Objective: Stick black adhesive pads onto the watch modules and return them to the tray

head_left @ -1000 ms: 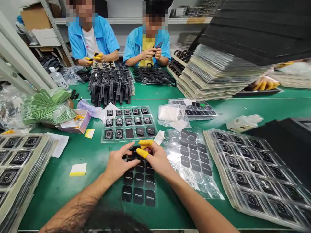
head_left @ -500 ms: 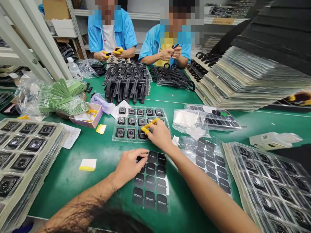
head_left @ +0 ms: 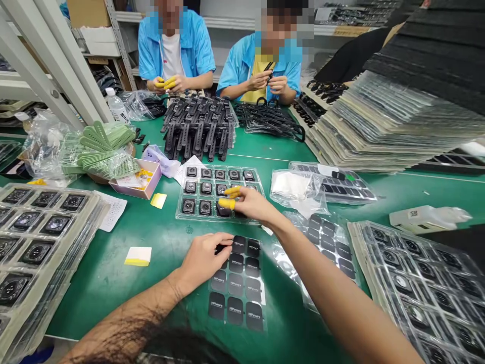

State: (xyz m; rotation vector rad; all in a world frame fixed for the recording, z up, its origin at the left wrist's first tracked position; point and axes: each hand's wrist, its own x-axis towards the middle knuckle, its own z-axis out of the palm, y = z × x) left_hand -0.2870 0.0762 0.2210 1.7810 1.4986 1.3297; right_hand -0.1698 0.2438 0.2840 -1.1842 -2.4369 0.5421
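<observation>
My left hand point(head_left: 204, 257) rests at the top left corner of a clear sheet of black screen films point(head_left: 235, 284) printed with white lettering, its thumb and fingers closed about that corner. Yellow finger cots cover fingertips of my right hand point(head_left: 252, 205), which hovers over the right part of a clear plastic tray point(head_left: 182, 216). Its fingers are stretched out and apart, with nothing visible between them. Rows of black watch cases point(head_left: 205, 207) lie back up in the tray. One watch case point(head_left: 223, 209) under the right fingertips shows a dark, plain face; the hand partly hides its neighbours.
Stacked watch trays stand at left point(head_left: 38, 250) and right point(head_left: 413, 283). More film sheets point(head_left: 328, 237) and a plastic bag point(head_left: 297, 187) lie right of the tray. Behind are strapped watches point(head_left: 199, 124), green straps point(head_left: 106, 151), a box point(head_left: 146, 187) and two co-workers.
My right hand has drawn back slightly, its fingers straightening off the dark-faced watch case. My left hand stays at the sheet's corner. Across the table, both co-workers' hands have shifted.
</observation>
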